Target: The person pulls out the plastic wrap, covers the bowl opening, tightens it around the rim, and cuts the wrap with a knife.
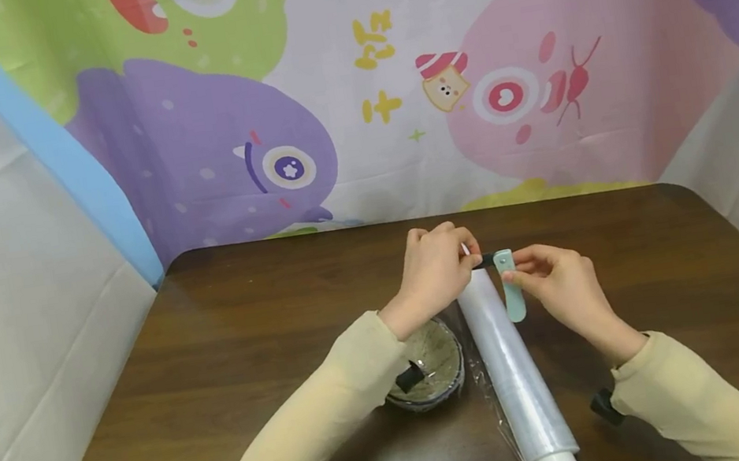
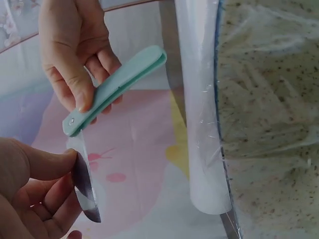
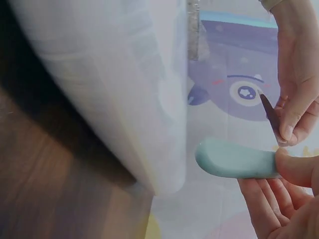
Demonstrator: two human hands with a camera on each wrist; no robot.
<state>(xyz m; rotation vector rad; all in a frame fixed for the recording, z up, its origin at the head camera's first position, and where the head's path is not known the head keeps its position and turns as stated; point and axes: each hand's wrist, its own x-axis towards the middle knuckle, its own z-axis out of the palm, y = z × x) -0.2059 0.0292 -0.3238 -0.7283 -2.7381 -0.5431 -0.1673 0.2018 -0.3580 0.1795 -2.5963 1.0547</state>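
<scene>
A folding knife with a mint-green handle is held between both hands, its dark blade swung partway out at an angle. My left hand pinches the blade between thumb and fingers. My right hand grips the handle near the pivot, thumb on one side and fingers on the other. Below the hands lies a roll of plastic wrap, stretching towards the table's front. Left of the roll sits a bowl that looks covered with clear film, partly hidden by the left sleeve.
The dark wooden table carries the roll and the bowl. A loose strip of film lies along the roll's left side. Behind the table hangs a cartoon-printed cloth. Pale sheets hang at the left and right.
</scene>
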